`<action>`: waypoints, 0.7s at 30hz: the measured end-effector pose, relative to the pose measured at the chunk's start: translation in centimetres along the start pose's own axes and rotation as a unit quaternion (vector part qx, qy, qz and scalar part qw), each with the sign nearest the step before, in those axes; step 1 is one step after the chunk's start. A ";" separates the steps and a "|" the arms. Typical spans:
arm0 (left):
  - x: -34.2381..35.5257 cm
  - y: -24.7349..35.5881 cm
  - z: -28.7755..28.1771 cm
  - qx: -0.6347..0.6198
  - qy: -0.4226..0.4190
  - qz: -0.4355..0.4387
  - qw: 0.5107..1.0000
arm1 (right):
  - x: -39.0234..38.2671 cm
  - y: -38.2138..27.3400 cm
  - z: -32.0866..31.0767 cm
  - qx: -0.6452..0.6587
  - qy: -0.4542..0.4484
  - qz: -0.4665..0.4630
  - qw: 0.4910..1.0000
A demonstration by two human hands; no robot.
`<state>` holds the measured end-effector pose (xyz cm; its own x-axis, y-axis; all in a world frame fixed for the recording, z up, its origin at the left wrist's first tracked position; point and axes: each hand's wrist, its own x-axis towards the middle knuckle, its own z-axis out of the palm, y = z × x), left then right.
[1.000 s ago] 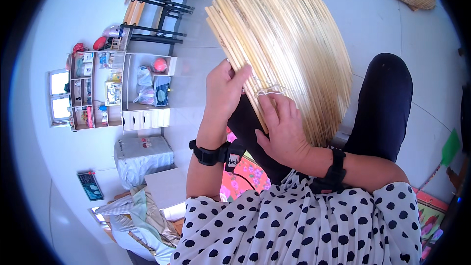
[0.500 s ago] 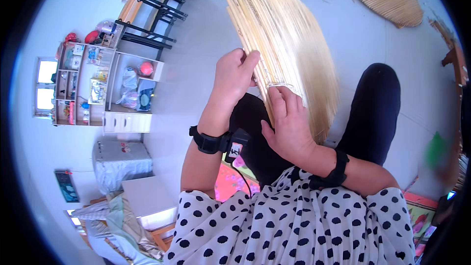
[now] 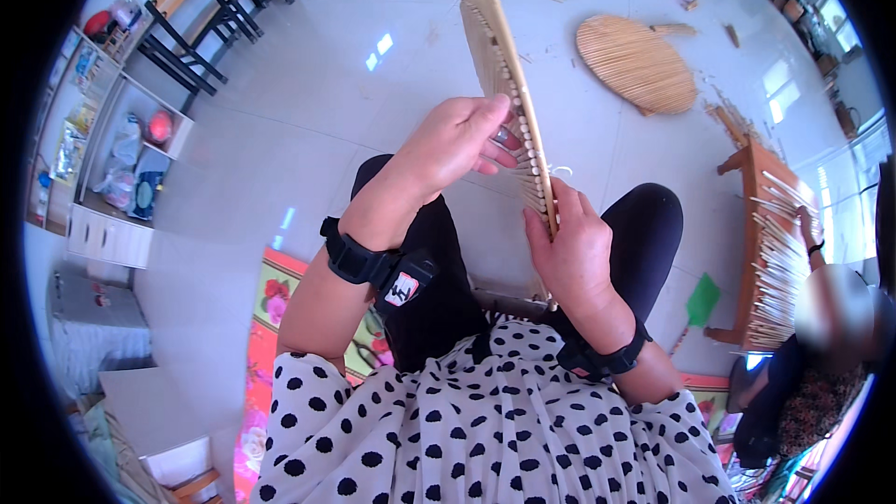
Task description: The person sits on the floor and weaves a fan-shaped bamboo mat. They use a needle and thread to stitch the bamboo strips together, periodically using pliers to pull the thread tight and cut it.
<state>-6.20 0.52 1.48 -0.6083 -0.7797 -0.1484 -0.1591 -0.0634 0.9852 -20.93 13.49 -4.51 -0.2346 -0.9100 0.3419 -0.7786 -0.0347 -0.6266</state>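
Observation:
A pale, round panel of thin sticks (image 3: 495,37) now stands almost edge-on between my hands, its row of stick ends showing and a loose white string (image 3: 562,171) at its right side. My left hand (image 3: 467,140), with a ring on one finger, has its thumb and fingers on the panel's upper middle, gripping it. Lower down, my right hand (image 3: 574,247) is wrapped round the same edge. Both wrists wear black straps with devices, above my dark-clad knees.
A similar stick mat (image 3: 630,61) lies on the tiled floor ahead. At right, another person's hand (image 3: 805,224) reaches to a wooden bench (image 3: 747,168) bearing many sticks, near a green swatter (image 3: 702,299). Chairs (image 3: 215,19) and shelves (image 3: 121,187) line the left; a floral mat (image 3: 278,285) lies beneath me.
The panel has turned from showing its broad face to nearly edge-on, with both hands turning along. The view has shifted, revealing more floor and the other person at right.

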 end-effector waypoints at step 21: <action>-1.7 -3.9 -3.4 0.023 0.000 0.080 0.997 | 2.0 1.6 -2.1 -0.207 0.029 0.030 0.978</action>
<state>-1.85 -0.04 -1.78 -0.6284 -0.7778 0.0105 -0.0959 0.0908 0.9912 -23.85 12.50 -3.37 -0.3099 -0.8800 0.3600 -0.9284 0.1983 -0.3144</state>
